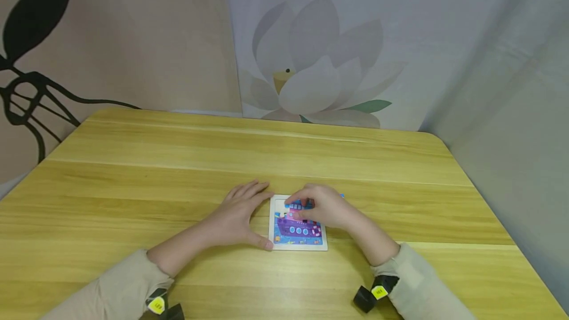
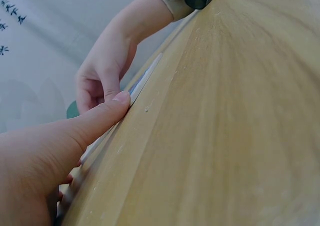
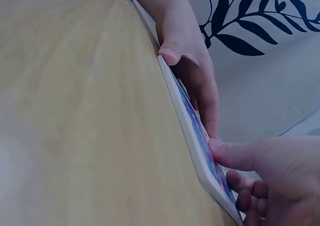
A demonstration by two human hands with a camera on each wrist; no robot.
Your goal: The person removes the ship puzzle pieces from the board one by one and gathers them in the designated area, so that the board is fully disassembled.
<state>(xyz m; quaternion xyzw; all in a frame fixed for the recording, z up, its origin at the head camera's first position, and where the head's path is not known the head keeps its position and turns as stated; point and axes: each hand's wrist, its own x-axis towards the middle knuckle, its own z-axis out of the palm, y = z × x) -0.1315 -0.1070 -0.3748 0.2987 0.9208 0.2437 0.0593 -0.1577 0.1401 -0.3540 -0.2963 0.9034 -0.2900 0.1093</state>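
A square jigsaw puzzle (image 1: 300,231) of a purple ship lies flat on the table in a white frame (image 1: 299,248). Bare white backing shows at its upper left. My left hand (image 1: 240,214) is spread beside it, thumb at the lower left corner and fingertips near the upper left corner. Over the upper part of the picture, my right hand (image 1: 326,205) bends its thumb and index finger around a blue-and-pink puzzle piece (image 1: 295,207). In the right wrist view the right thumb (image 3: 235,155) meets the puzzle surface, with the other fingers curled. That hand hides the puzzle's upper right.
A small blue bit (image 1: 342,195) shows past the right hand, at the frame's upper right. The wooden table (image 1: 178,162) reaches back to a printed curtain (image 1: 311,53) with a lotus. Black devices are strapped to both sleeves.
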